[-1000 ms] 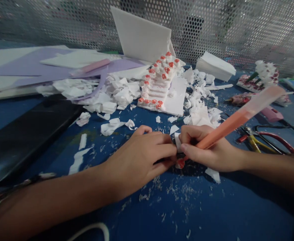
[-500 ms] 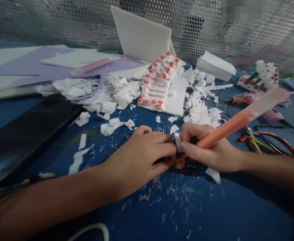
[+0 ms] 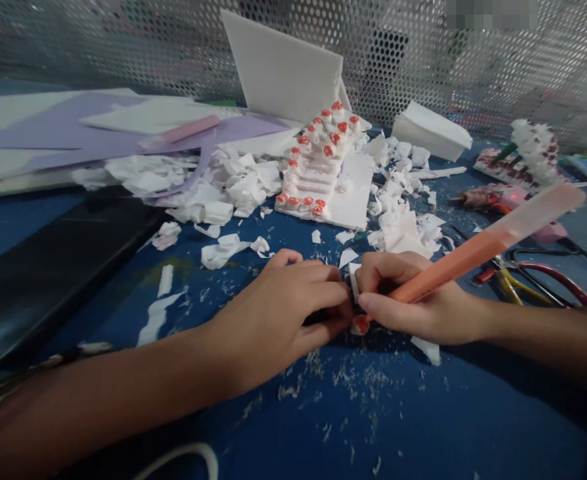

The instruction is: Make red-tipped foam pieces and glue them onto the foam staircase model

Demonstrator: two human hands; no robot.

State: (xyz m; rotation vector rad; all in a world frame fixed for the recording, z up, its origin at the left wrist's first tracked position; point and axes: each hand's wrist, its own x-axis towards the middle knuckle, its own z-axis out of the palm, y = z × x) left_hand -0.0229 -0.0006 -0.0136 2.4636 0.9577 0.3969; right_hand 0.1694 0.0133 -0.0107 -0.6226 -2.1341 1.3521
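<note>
My right hand (image 3: 413, 297) is closed round an orange marker (image 3: 453, 267), its back end slanting up to the right. The marker's tip is at a small paper flower (image 3: 360, 325) with a red-coloured top. My left hand (image 3: 293, 310) is closed, its fingertips pinching the paper flower at its left side; the pinched part is hidden. A white paper strip (image 3: 354, 277) shows just beyond the fingers. Behind my hands stands a white stepped model (image 3: 313, 175) with several red-topped paper flowers along its edges.
Crumpled paper scraps (image 3: 248, 180) lie on both sides of the model. A black phone-like slab (image 3: 58, 260) lies left. On the right are yellow-and-red-handled pliers (image 3: 511, 283), a pink glue gun (image 3: 513, 200) and a white flower model (image 3: 531, 150). A perforated metal screen (image 3: 388, 60) stands behind.
The marker has tilted slightly lower, and my right fingers have shifted a little over the flower. My left hand has stayed almost still.
</note>
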